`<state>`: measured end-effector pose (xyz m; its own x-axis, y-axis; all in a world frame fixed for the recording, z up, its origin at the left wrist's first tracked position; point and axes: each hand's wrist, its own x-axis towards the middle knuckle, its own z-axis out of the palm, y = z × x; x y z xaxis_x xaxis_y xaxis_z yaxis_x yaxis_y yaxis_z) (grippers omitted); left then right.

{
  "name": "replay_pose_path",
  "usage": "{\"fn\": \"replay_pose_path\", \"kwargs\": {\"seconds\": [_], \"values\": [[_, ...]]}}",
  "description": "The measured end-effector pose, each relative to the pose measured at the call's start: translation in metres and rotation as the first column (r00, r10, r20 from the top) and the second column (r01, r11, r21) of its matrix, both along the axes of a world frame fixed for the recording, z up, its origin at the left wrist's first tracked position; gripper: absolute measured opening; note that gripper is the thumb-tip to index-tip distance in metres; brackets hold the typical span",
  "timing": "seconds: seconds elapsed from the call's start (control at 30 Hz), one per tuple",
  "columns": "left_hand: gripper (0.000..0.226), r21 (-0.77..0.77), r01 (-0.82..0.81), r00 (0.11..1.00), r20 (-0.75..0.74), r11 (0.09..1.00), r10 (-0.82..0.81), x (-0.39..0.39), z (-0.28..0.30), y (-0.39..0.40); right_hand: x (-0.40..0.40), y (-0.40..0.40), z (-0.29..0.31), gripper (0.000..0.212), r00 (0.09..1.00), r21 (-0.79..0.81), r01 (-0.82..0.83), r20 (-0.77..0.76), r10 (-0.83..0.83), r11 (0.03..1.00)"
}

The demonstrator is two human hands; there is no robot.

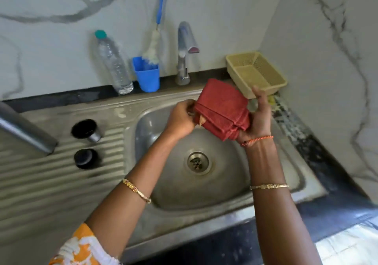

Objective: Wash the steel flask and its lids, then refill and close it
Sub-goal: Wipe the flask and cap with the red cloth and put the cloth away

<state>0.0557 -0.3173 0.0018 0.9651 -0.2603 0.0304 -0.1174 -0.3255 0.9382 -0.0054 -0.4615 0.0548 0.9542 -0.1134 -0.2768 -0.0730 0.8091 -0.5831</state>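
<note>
Over the sink (302, 185): our left hand (181, 119) and right hand (256, 119) clamp a folded red cloth (223, 109). Left of the sink, on the drainboard: steel flask (24, 129) lying, two lids (87, 130).

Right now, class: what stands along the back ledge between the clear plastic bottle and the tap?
In the head view, a blue cup stands between the bottle and the tap, holding a bottle brush whose blue handle rises up the wall.
</note>
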Motion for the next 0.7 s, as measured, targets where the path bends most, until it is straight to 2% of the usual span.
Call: {"fn": "replay_pose_path", "kwargs": {"seconds": [0.03,0.13,0.27,0.37,0.47,0.53,0.63,0.7], "values": [[0.030,0.029,0.004,1.000,0.003,1.000,-0.004,-0.006,0.001,0.019,-0.007,0.017,-0.003,0.032,1.000,-0.019,0.004,-0.002,-0.004,1.000],[0.026,0.020,-0.070,0.997,0.025,0.997,0.070,-0.022,0.005,0.082,-0.028,0.071,-0.006,0.027,0.991,-0.093,-0.134,-0.024,0.132,0.987],[0.016,0.026,-0.226,0.969,0.106,0.974,0.222,-0.046,0.009,0.143,-0.038,0.125,-0.009,0.016,0.970,-0.073,-0.242,-0.036,0.240,0.968],[0.009,0.026,-0.326,0.933,0.169,0.945,0.318,-0.064,0.004,0.179,-0.042,0.159,-0.014,0.021,0.954,-0.065,-0.296,-0.069,0.292,0.953],[0.010,-0.013,-0.461,0.845,0.300,0.888,0.443,-0.079,0.000,0.212,-0.041,0.188,-0.020,0.014,0.952,-0.065,-0.300,-0.090,0.294,0.952],[0.013,-0.079,-0.555,0.752,0.379,0.828,0.540,-0.087,-0.003,0.225,-0.040,0.199,-0.023,0.014,0.951,-0.082,-0.292,-0.133,0.280,0.953],[0.020,-0.166,-0.706,0.554,0.477,0.688,0.683,-0.095,-0.006,0.260,-0.042,0.225,-0.024,0.017,0.942,-0.094,-0.308,-0.171,0.289,0.947],[0.043,-0.165,-0.810,0.461,0.413,0.563,0.785,-0.090,-0.008,0.281,-0.040,0.237,-0.025,0.022,0.934,-0.118,-0.332,-0.179,0.309,0.936]]}}
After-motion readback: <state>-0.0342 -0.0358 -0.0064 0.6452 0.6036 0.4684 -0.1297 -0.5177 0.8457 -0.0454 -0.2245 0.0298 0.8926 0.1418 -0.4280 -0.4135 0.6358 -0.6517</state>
